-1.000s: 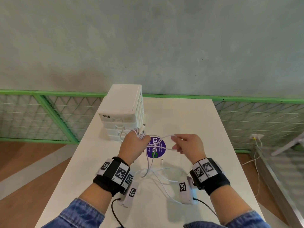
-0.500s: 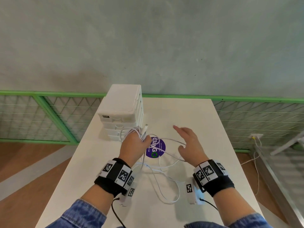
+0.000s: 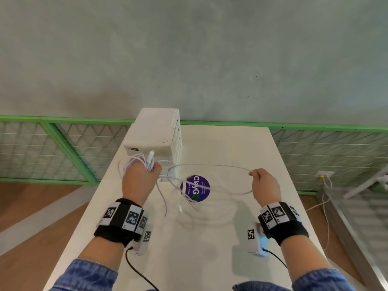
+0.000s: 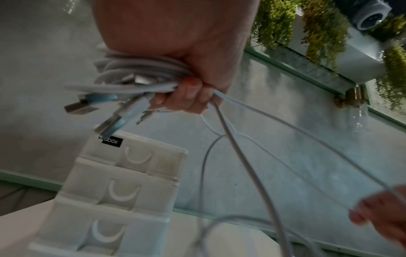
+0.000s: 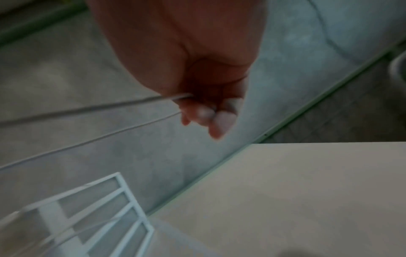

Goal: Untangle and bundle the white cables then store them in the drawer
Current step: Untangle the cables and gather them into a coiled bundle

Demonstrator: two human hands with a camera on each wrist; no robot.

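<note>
The left hand (image 3: 141, 180) gripped a coiled bundle of thin white cables (image 4: 140, 76) beside the white plastic drawer unit (image 3: 156, 134); the right hand (image 3: 265, 184) pinched one strand above the white bench (image 3: 231, 148).

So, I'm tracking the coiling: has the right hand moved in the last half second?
Yes. The right hand went right, away from the purple sticker, and now pinches a cable stretched from the left hand.

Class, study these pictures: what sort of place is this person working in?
Probably an indoor work corner, perhaps an office or café: a white table against a bare grey wall, a small drawer unit, and hanging greenery.
</note>
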